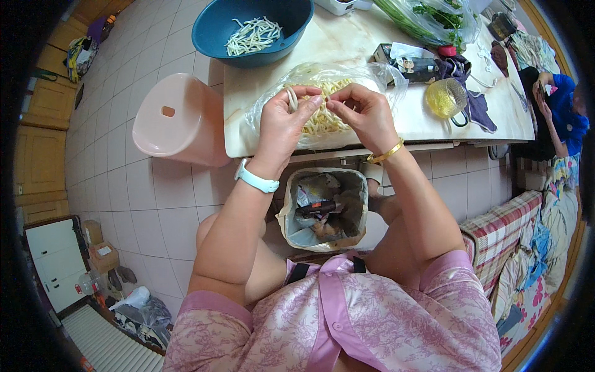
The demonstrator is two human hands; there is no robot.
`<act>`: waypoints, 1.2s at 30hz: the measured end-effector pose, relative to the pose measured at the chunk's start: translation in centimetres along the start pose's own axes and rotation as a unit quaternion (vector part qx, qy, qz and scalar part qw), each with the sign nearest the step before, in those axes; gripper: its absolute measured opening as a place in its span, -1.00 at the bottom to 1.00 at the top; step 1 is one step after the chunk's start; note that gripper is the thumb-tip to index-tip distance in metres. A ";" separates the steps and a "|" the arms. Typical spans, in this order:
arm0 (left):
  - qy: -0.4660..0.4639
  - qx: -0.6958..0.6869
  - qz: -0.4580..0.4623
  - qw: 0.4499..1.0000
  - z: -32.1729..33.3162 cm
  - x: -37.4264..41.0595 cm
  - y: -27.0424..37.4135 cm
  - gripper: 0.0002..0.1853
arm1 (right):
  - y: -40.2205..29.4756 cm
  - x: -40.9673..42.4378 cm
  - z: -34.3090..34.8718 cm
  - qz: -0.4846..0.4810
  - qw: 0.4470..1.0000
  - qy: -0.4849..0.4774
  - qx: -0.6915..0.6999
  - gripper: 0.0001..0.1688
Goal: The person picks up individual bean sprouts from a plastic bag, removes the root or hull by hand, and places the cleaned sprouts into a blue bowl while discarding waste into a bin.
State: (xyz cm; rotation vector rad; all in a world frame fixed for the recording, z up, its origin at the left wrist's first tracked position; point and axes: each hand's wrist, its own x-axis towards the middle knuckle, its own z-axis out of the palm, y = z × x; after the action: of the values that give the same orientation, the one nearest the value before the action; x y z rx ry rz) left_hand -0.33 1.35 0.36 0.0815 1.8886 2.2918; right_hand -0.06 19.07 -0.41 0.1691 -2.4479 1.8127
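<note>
My left hand [284,117], with a pale blue watch strap on its wrist, holds a few white bean sprouts [292,99] against the fingers. Facing it, my right hand [361,108] pinches a small pale sprout end [328,98] between thumb and fingertip. A gold bangle circles that wrist. Both hands are raised over a clear plastic bag [266,103] spread open on the table, heaped with yellow-headed bean sprouts [320,122]. Beyond my left hand stands a blue plastic basin [209,39], and in it lies a pile of white sprout stems [253,36].
A lined waste bin [289,228] with rubbish inside stands between my knees. Left of the marble-topped table [502,135] is a pink plastic stool [158,125]. A glass mug [445,98] of yellow liquid, a dark box [413,67] and bagged greens [427,23] sit rightward. A person [565,102] sits far right.
</note>
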 end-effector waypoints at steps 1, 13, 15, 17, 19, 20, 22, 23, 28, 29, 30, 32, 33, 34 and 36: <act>0.001 0.003 0.007 1.000 0.1 0.0 -0.2 -0.81 | -0.2 -0.1 0.1 0.002 1.000 -0.009 -0.002 -0.80; -0.108 0.066 -0.071 0.989 -0.8 -0.3 1.2 -0.86 | -2.7 -1.0 -1.5 -0.142 0.989 -0.020 -0.042 -0.77; -0.125 0.050 -0.084 0.987 -0.6 -0.4 1.4 -0.85 | -2.2 -1.0 -1.5 -0.195 0.976 -0.030 -0.088 -0.76; -0.137 0.044 -0.102 0.984 -0.6 -0.5 1.8 -0.85 | -1.7 -1.0 -1.5 -0.248 0.959 -0.041 -0.134 -0.74; -0.145 0.047 -0.124 0.980 -0.8 -0.4 2.0 -0.84 | -1.9 -1.1 -1.8 -0.242 0.956 -0.044 -0.158 -0.80; -0.152 0.060 -0.130 0.978 -1.0 -0.2 2.0 -0.84 | -2.0 -1.1 -1.9 -0.241 0.955 -0.046 -0.165 -0.82; -0.165 0.085 -0.141 0.972 -1.3 0.0 2.0 -0.83 | -2.1 -1.1 -1.9 -0.226 0.959 -0.049 -0.166 -0.86; -0.164 0.082 -0.138 0.973 -1.3 0.0 2.0 -0.83 | -2.2 -1.2 -1.8 -0.211 0.963 -0.051 -0.161 -0.88; -0.146 0.066 -0.102 0.982 -0.6 -0.4 2.2 -0.83 | -2.4 -1.6 -1.3 -0.057 0.995 -0.043 -0.063 -0.90; -0.131 0.052 -0.100 0.985 -0.7 -0.3 1.9 -0.84 | -1.8 -1.4 -1.3 -0.050 0.996 -0.041 -0.060 -0.90; -0.114 0.037 -0.098 0.988 -1.0 -0.2 1.5 -0.84 | -1.8 -1.2 -1.3 -0.043 0.997 -0.040 -0.057 -0.89; -0.086 -0.016 -0.089 0.992 -1.5 0.1 1.1 -0.85 | -2.3 -1.2 -1.4 0.061 0.992 -0.107 0.023 -0.87; -0.078 -0.056 -0.083 0.992 -1.6 0.3 1.1 -0.85 | -2.5 -1.2 -1.5 0.114 0.982 -0.138 0.061 -0.87; -0.068 -0.096 -0.078 0.990 -1.7 0.4 1.1 -0.86 | -2.3 -1.3 -1.5 0.127 0.975 -0.156 0.091 -0.84; -0.059 -0.134 -0.081 0.986 -1.8 0.5 1.1 -0.88 | -2.2 -1.4 -1.0 0.147 0.965 -0.160 0.146 -0.83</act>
State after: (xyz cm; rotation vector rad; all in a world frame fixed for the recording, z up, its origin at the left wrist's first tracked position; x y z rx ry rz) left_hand -1.21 -0.53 1.07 0.0268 1.4602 2.3466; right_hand 1.64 19.46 1.77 0.1314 -2.5026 2.4485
